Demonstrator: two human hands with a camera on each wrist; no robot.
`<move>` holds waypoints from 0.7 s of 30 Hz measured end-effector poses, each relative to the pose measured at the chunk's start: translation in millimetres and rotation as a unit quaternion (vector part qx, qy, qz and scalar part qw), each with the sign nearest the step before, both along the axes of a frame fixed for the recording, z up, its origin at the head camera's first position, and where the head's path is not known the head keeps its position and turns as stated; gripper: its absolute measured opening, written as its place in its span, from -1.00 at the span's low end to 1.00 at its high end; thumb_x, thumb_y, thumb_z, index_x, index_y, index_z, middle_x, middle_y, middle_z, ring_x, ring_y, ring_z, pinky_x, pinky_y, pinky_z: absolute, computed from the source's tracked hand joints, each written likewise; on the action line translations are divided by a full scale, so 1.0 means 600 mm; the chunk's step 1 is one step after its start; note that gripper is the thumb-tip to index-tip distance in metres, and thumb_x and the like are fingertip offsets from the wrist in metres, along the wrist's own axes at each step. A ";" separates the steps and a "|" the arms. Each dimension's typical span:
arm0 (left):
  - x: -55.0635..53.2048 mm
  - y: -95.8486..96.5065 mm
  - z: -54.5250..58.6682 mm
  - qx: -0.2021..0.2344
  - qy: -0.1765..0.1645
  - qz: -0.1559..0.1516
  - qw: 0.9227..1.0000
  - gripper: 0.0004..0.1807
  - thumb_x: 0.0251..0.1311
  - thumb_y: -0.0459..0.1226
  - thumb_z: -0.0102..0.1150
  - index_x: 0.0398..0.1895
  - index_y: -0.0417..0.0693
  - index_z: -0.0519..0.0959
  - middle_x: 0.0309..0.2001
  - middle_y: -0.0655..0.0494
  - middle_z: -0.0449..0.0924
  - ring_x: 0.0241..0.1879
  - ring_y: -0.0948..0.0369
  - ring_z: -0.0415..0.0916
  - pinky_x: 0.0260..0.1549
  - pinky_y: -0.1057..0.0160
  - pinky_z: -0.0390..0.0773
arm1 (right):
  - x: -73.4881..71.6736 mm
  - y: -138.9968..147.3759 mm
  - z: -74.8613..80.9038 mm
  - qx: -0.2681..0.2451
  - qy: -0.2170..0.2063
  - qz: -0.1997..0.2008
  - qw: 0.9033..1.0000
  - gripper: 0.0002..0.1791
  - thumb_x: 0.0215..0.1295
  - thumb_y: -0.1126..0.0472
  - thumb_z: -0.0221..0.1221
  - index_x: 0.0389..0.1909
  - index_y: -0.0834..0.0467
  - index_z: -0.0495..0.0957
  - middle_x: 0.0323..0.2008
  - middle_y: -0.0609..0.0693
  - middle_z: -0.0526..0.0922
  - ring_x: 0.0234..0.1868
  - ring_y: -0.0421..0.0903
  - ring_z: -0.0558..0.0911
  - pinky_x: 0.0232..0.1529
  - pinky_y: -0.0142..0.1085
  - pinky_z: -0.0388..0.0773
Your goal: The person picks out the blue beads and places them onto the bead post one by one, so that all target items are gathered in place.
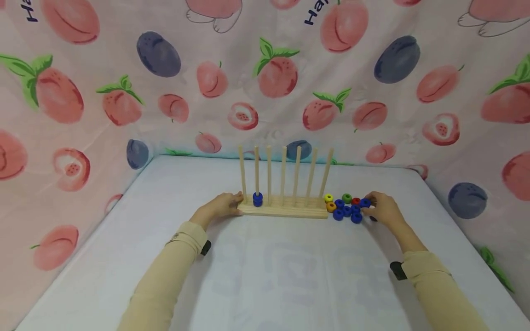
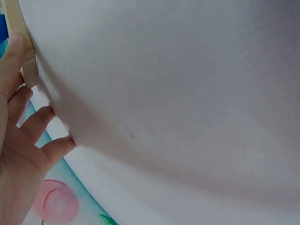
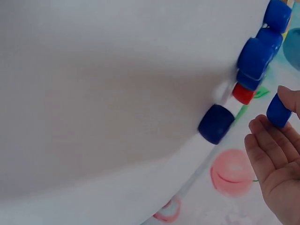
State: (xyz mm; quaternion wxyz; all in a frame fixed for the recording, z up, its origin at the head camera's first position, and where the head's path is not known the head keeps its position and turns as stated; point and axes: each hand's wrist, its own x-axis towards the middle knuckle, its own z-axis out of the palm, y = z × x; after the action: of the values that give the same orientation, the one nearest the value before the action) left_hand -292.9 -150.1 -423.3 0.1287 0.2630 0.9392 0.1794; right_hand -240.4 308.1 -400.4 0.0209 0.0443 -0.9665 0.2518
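Observation:
A wooden peg rack (image 1: 285, 211) with several upright pegs stands at mid-table, and two blue rings (image 1: 257, 199) are stacked on its second peg from the left. My left hand (image 1: 221, 205) grips the rack's left end; in the left wrist view the thumb lies along the wooden base (image 2: 29, 65), with other fingers spread by its end. Between thumb and fingers my right hand (image 1: 385, 209) pinches a blue ring (image 3: 278, 111), raised beside the loose pile. Another dark blue ring (image 3: 216, 124) lies on the table by that hand, mostly hidden in the head view.
Loose rings lie by the rack's right end: a yellow ring (image 1: 328, 198), an orange ring (image 1: 331, 207), a green ring (image 1: 347, 198), a red ring (image 1: 355, 201) and several blue ones. The white-covered table (image 1: 269, 276) meets a fruit-printed cloth (image 1: 256, 124) behind.

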 end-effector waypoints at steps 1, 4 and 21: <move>-0.001 0.001 0.000 0.000 0.000 0.000 1.000 -0.34 0.22 -0.15 0.18 0.31 -0.27 0.26 0.37 -0.22 0.16 0.30 -0.21 0.23 0.32 -0.07 0.23 | 0.001 -0.001 0.002 -0.002 0.007 0.004 1.000 -0.62 0.14 0.32 0.24 -0.09 0.49 0.45 -0.04 0.51 0.53 0.03 0.41 0.51 0.05 0.19 0.46; -0.003 0.004 0.000 -0.002 -0.004 0.005 1.000 -0.34 0.21 -0.15 0.19 0.32 -0.26 0.26 0.37 -0.22 0.16 0.31 -0.20 0.22 0.33 -0.06 0.22 | 0.002 -0.011 0.009 -0.010 0.020 0.017 1.000 -0.62 0.14 0.32 0.25 -0.09 0.49 0.46 -0.06 0.50 0.55 0.02 0.41 0.52 0.05 0.17 0.48; -0.006 0.007 -0.002 0.005 -0.011 0.013 1.000 -0.35 0.18 -0.16 0.23 0.29 -0.25 0.30 0.37 -0.19 0.16 0.32 -0.22 0.19 0.33 -0.09 0.19 | 0.001 -0.072 0.025 -0.030 0.026 0.070 0.997 -0.60 0.19 0.31 0.23 0.01 0.44 0.48 -0.07 0.39 0.60 -0.03 0.28 0.59 0.02 0.09 0.54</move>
State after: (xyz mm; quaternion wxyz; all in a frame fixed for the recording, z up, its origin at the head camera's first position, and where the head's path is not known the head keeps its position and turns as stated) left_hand -296.7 -145.7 -424.2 0.1356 0.2494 0.9401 0.1888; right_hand -239.7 265.1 -385.3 0.0296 0.1175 -0.9522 0.2806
